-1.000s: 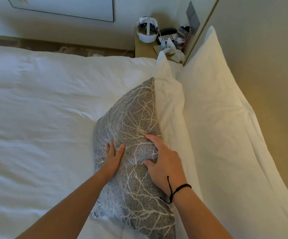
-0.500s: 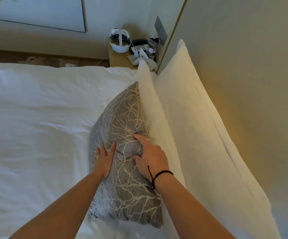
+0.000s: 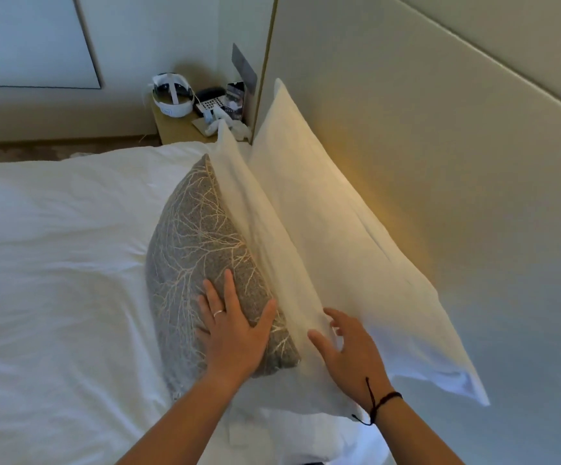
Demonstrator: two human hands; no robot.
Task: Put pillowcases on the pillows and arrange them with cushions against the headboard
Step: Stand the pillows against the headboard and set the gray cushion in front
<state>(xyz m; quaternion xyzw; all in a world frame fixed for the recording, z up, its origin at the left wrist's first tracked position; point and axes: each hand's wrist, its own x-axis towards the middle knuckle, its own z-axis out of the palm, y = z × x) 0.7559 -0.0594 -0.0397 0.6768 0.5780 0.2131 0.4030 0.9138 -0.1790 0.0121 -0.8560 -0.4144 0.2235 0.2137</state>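
A grey cushion (image 3: 198, 250) with a pale branch pattern stands on edge on the bed, leaning against a white pillow (image 3: 262, 250). Behind that, a second white pillow (image 3: 339, 236) rests against the padded headboard (image 3: 440, 162). My left hand (image 3: 233, 327) lies flat on the cushion's near end, fingers spread, a ring on one finger. My right hand (image 3: 346, 347) is open over the near end of the front white pillow, fingers apart, holding nothing. A black cord circles my right wrist.
White bedding (image 3: 54, 280) covers the bed to the left. A wooden nightstand (image 3: 175, 127) at the far corner holds a white headset (image 3: 171, 99), a telephone (image 3: 208, 99) and crumpled tissues. Carpet shows beyond the bed edge.
My right hand left the cushion and moved right onto the front white pillow. My left hand slid to the middle of the cushion's near end and lies flatter. The view shifted toward the headboard.
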